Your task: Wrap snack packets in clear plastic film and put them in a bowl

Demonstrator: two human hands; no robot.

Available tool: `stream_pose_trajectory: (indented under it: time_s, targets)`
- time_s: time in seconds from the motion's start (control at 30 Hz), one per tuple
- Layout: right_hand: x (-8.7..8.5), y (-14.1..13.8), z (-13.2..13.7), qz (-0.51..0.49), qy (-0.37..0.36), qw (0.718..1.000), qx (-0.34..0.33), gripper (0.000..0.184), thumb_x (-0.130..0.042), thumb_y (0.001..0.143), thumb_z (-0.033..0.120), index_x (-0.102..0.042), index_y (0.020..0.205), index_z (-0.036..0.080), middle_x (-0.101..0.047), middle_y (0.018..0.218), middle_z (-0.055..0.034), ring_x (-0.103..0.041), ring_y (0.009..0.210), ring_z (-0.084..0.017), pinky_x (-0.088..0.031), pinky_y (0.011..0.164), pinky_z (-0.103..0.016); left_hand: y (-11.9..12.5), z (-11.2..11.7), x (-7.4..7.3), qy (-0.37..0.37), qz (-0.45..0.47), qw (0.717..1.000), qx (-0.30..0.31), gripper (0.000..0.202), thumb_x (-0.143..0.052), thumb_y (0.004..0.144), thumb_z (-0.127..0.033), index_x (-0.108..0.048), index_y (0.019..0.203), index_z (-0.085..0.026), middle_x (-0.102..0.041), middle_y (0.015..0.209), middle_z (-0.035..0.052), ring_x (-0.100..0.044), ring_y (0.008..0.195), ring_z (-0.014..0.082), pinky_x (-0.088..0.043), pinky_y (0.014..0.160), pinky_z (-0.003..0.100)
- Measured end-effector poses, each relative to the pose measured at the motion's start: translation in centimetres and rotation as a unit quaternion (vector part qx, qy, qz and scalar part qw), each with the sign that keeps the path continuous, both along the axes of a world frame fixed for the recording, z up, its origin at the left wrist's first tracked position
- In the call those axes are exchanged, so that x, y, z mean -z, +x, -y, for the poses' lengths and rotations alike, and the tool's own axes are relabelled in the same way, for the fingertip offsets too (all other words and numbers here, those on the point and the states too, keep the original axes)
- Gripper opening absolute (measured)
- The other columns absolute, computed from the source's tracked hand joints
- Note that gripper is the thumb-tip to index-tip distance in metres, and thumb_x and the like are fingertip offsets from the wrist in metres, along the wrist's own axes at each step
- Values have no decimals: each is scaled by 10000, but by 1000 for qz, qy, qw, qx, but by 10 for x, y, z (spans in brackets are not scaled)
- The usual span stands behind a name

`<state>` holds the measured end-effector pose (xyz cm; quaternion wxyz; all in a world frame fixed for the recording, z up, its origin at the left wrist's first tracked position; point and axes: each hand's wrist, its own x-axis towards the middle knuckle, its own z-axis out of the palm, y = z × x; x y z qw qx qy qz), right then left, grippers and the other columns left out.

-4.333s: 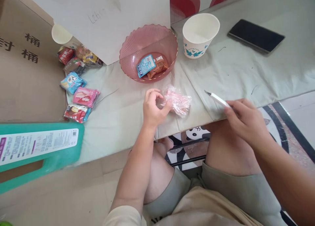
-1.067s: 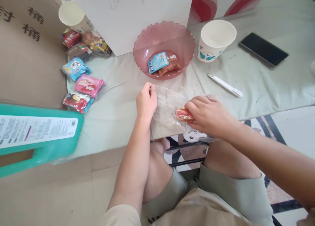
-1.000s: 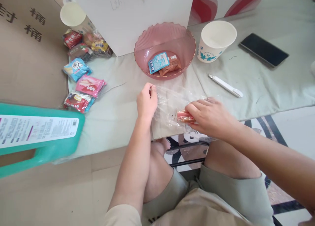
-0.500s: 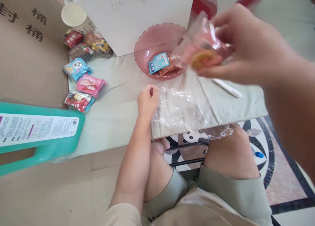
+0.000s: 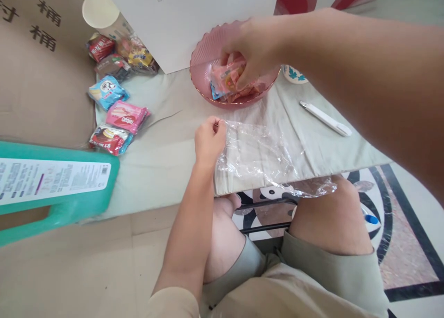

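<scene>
My right hand (image 5: 251,52) reaches into a pink scalloped bowl (image 5: 203,61), its fingers closed around a pink snack packet (image 5: 227,75) in clear wrapping. Under that packet lie a blue packet (image 5: 215,94), mostly covered, and a brownish-orange packet (image 5: 244,94). At the near side of the bowl, my left hand (image 5: 210,140) pinches the corner of a clear plastic bag (image 5: 256,151). The thin bag spreads to the right over the cloth and hangs past the table's front edge near my knee.
Several wrapped snacks (image 5: 126,117) lie at the left beside a cardboard box (image 5: 45,87) and a paper cup (image 5: 102,13). A green jug (image 5: 111,179) stands at the front left. Right of the bowl are a white utility knife (image 5: 326,118) and a leaf-patterned round item (image 5: 294,74). A white box (image 5: 194,13) stands behind.
My right hand has carried the pink snack packet leftward and down into the bowl, over the blue packet. My left hand keeps its pinch on the plastic bag.
</scene>
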<state>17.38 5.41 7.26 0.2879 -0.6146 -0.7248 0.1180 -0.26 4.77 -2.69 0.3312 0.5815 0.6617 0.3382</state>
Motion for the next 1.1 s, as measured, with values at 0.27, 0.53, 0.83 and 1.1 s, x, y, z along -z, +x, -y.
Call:
stream_pose_trajectory:
  time_s: [0.27,0.53,0.83,1.1]
  targets:
    - [-27,2,-99,340,-100,929,-107,817,-459,765,734,-686,1115,31,-710,1224,-16,-652,1257,-286,-506,822,-337,1,2,-5,-13,-21,1000,-1,250,-532,921,-267,-525,678,-208,-551,588,-46,-486,579,118,-354,619,277]
    - [37,73,85,-25,155,976,-152,168,-619,865,127,-661,980,243,-725,869,-17,-716,801,-180,-595,744,-329,-5,1,-1,16,-48,999,10,70,-602,901,-258,-655,935,-230,-645,716,-17,-571,641,150,-436,689,302]
    - [93,106,171,39,-17,989,-144,211,-567,992,294,-683,1146,208,-754,1228,-125,-734,1100,-305,-598,925,-495,-1,46,-30,197,-162,953,161,500,-752,814,-436,-623,1259,-249,-639,1359,102,-545,1340,319,-384,1188,474]
    - [82,124,132,-43,-124,982,-135,505,-399,1033,406,-578,1468,222,-697,1366,-122,-738,1111,-298,-606,951,-498,8,66,-48,-64,-188,914,354,198,-702,830,-349,-736,973,-216,-738,951,33,-668,929,220,-507,886,365]
